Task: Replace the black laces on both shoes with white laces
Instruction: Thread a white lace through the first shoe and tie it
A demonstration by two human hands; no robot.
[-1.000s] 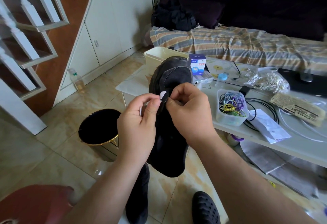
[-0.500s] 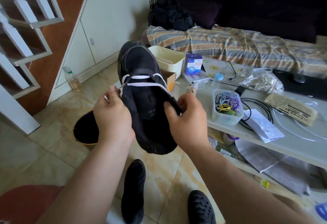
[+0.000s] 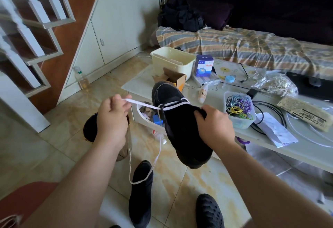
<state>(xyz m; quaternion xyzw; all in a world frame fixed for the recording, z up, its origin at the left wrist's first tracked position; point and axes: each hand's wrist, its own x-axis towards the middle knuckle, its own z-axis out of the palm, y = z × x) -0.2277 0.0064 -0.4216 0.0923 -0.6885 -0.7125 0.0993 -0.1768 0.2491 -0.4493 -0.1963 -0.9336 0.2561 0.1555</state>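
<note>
A black shoe (image 3: 182, 128) hangs in the air before me, toe pointing away. My right hand (image 3: 214, 125) grips its tongue and right side. A white lace (image 3: 173, 104) runs through the eyelets near the toe in two rows. My left hand (image 3: 112, 118) pinches one end of that lace and holds it taut out to the left. The slack of the lace hangs in a long loop below, down to a second black shoe (image 3: 141, 190) lying on the floor.
A low white table (image 3: 270, 137) at right holds a cream bin (image 3: 173, 60), a tub of rubber bands (image 3: 238, 109), cables and papers. A dark waste bin (image 3: 90, 128) stands under my left hand. My foot wears a black clog (image 3: 209, 211).
The shoe has swung lower and to the right. My left hand has pulled the white lace out to the left, drawing it taut through the eyelets.
</note>
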